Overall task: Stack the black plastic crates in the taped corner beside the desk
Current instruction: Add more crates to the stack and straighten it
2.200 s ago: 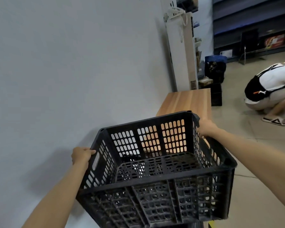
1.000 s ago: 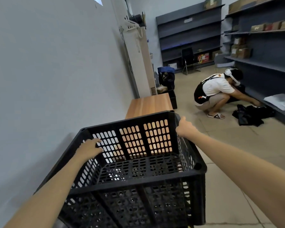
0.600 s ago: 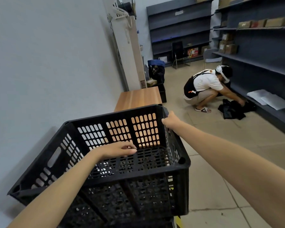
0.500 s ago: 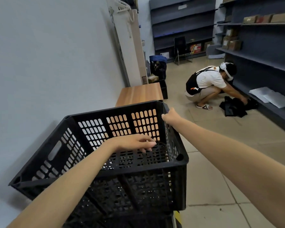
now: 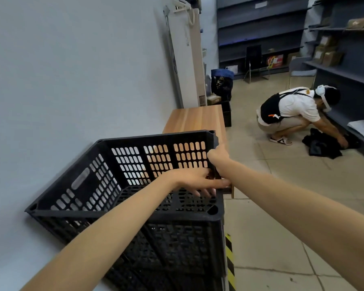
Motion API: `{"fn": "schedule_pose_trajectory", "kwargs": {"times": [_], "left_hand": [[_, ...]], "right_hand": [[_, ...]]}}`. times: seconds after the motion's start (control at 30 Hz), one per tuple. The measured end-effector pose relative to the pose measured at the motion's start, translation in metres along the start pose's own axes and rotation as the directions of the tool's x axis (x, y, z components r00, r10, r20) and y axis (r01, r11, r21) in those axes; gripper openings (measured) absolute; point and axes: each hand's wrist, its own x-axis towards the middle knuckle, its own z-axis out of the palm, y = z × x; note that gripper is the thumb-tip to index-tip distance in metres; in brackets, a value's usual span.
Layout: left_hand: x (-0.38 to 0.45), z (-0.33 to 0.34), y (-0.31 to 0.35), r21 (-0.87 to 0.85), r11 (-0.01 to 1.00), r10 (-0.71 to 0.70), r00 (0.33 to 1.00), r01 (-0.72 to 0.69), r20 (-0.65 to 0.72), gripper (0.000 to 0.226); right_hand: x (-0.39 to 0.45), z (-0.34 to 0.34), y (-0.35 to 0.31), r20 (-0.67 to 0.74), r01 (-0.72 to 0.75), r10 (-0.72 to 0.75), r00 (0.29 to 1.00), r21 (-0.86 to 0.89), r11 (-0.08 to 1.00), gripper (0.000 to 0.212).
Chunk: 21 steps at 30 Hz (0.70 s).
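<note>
A black crate [image 5: 135, 185] sits mid-frame, open side up, long axis running left to right. The right hand [image 5: 218, 157] grips its far right corner. The left hand [image 5: 194, 181] reaches across with fingers straight, touching the right rim.

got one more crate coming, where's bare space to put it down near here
Bare wooden desk top beyond the top crate, and open floor tiles right of the striped tape. The wall side is crowded: the crate sits against it.

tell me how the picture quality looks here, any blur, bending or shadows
Head view: wide-angle bending tilts the wall and shelves; the crate casts a soft shadow on the wall below its left rim; the left hand is slightly smeared at the fingertips; light is even, no glare.
</note>
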Motion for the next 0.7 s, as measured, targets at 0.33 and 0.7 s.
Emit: {"fn": "schedule_pose_trajectory", "kwargs": {"times": [0.33,0.7], "left_hand": [[0.010,-0.004,-0.001,-0.069,0.973,-0.218,0.976,0.219,0.021,0.098],[0.030,0.015,0.057,0.159,0.848,-0.454,0.848,0.505,-0.273,0.099]], "right_hand": [[-0.006,0.000,0.005,0.077,0.087,-0.072,0.994,-0.220,0.972,0.053],[-0.005,-0.058,0.011,0.482,0.631,-0.415,0.771,-0.492,0.600,0.067]]}}
